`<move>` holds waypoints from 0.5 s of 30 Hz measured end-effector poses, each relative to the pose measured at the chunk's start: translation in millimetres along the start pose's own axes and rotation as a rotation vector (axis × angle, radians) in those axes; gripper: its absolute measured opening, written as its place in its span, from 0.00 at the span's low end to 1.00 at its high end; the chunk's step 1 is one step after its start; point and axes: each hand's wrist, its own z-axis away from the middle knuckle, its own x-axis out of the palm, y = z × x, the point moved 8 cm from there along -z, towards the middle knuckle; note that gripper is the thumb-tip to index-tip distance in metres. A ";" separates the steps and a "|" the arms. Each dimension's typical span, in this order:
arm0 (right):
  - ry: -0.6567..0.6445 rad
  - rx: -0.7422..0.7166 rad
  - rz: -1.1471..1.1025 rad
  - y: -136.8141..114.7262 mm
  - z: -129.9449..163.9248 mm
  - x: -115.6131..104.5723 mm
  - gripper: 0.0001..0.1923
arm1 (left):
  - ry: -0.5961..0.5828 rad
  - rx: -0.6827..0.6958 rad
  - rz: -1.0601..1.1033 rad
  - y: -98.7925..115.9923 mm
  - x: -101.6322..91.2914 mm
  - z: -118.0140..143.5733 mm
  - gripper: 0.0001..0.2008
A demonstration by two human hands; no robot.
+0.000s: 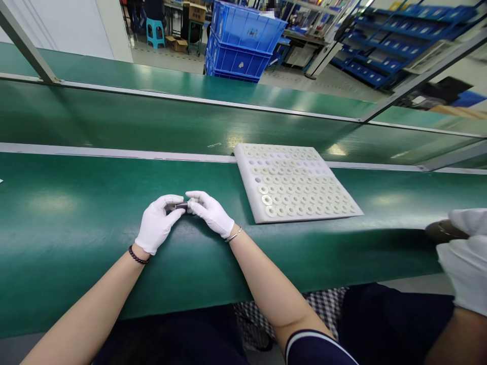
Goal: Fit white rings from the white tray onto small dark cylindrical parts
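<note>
Both my hands wear white gloves and meet over the green bench (76,213). My left hand (158,223) pinches a small dark cylindrical part (180,206) between thumb and fingers. My right hand (211,212) touches the other end of that part with its fingertips and seems to hold a small white ring against it. To the right lies a white foam tray (247,167) with several rows of holes, most filled with white rings (267,199).
A co-worker's white-gloved hand (466,253) holds a dark object at the right edge. Beyond the bench runs a darker green conveyor belt (152,121) with metal rails. Blue crates (239,40) are stacked on the floor behind, with blue shelving at the far right.
</note>
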 end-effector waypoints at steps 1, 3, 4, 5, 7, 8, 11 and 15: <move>0.001 0.006 -0.012 0.2 0.0 0.3 0.21 | -0.008 -0.001 0.010 -1.1 0.6 0.1 0.12; 0.003 0.010 -0.007 -0.6 0.2 0.5 0.20 | -0.021 -0.039 0.067 -5.4 1.5 -0.2 0.14; 0.007 0.006 0.002 -1.5 0.2 0.2 0.20 | -0.024 -0.072 0.102 -8.3 1.9 -0.4 0.16; 0.009 -0.002 0.007 -2.7 0.2 -0.1 0.21 | -0.025 -0.107 0.138 -10.9 2.1 -0.5 0.17; 0.010 -0.033 0.002 -5.8 0.2 -0.8 0.21 | -0.029 -0.163 0.198 -14.3 3.0 -0.7 0.19; 0.010 -0.053 -0.007 -7.5 0.1 -1.1 0.21 | -0.031 -0.177 0.219 -14.7 3.3 -0.7 0.20; -0.002 -0.067 -0.048 -8.1 -0.2 -0.6 0.24 | -0.035 -0.175 0.250 -12.9 4.0 -0.2 0.20; -0.015 0.019 -0.127 0.7 -0.4 2.5 0.26 | -0.016 -0.115 0.237 -8.4 2.5 0.4 0.17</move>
